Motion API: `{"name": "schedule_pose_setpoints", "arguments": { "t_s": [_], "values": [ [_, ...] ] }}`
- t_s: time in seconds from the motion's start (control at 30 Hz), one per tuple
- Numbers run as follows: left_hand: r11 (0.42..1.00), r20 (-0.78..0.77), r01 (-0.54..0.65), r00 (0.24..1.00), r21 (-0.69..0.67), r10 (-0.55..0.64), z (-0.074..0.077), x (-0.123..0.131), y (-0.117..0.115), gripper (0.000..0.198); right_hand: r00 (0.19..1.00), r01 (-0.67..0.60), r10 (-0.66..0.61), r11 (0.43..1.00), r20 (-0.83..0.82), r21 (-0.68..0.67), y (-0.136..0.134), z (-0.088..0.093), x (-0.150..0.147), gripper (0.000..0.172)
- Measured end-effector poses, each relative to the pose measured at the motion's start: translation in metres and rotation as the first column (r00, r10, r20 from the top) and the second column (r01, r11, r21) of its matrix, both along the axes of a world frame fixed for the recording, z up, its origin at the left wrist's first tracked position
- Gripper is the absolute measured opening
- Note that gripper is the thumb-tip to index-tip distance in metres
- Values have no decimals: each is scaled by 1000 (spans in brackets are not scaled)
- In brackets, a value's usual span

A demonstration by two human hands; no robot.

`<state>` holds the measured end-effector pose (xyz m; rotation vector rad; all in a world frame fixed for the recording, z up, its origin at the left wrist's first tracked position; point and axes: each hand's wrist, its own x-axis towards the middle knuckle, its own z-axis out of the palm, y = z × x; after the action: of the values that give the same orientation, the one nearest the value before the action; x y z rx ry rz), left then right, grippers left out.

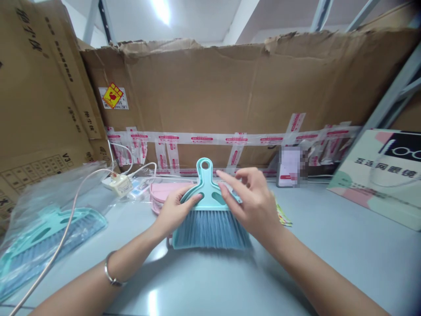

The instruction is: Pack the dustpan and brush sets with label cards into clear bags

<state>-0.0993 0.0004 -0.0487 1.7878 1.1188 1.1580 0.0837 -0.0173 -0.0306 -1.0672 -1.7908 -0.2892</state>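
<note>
A turquoise hand brush (210, 202) with blue-grey bristles stands upright, bristles down, in front of me. Nested behind it is a matching dustpan (175, 241), whose edge shows at the left. My left hand (174, 208) is closed on the left side of both, its thumb across the front of the brush. Beside the brush's right shoulder is my right hand (256, 202), fingers apart and slightly bent. Its fingertips are near the handle, and whether the thumb touches the brush I cannot tell.
At left, another brush and dustpan set (52, 232) lies in clear plastic under a cable (70, 219). Behind are a pink pouch (164, 193), a white plug adapter (121, 185), a phone (289, 166) and a large cardboard sheet (210, 92). A printed box (378, 175) stands right.
</note>
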Motion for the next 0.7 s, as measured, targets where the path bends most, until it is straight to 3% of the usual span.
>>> {"name": "schedule_pose_setpoints", "arguments": {
  "t_s": [0.07,0.1,0.13,0.2,0.23,0.27,0.47,0.63,0.7],
  "values": [
    [1000,-6,15,1000,-8,-15,-1,0,-1,39,982,-104,83,988,-168,-116,10,10,-1,35],
    [1000,-11,25,1000,-12,-25,-1,0,-2,39,950,-221,153,944,-271,-244,18,14,-2,39],
    [999,-18,33,999,-15,-33,0,1,-3,39,900,-364,218,854,-378,-373,25,17,-4,41],
    [999,-27,45,999,-15,-45,0,1,-4,39,781,-596,287,606,-555,-526,41,20,-7,37],
    [999,-28,51,998,-16,-51,1,1,-5,40,739,-658,298,516,-605,-549,47,20,-10,34],
    [998,-29,59,998,-20,-60,1,1,-5,40,712,-688,303,476,-633,-547,52,18,-12,32],
    [999,-70,36,997,-21,-37,-1,-2,-2,42,691,-675,260,568,-675,-471,62,5,-24,28],
    [999,-47,46,998,-29,-47,-1,-4,0,40,677,-689,199,512,-709,-514,54,11,-20,30],
    [999,-32,37,999,-36,-38,0,-5,0,39,708,-662,157,487,-688,-570,46,11,-11,34]
  ]
}}
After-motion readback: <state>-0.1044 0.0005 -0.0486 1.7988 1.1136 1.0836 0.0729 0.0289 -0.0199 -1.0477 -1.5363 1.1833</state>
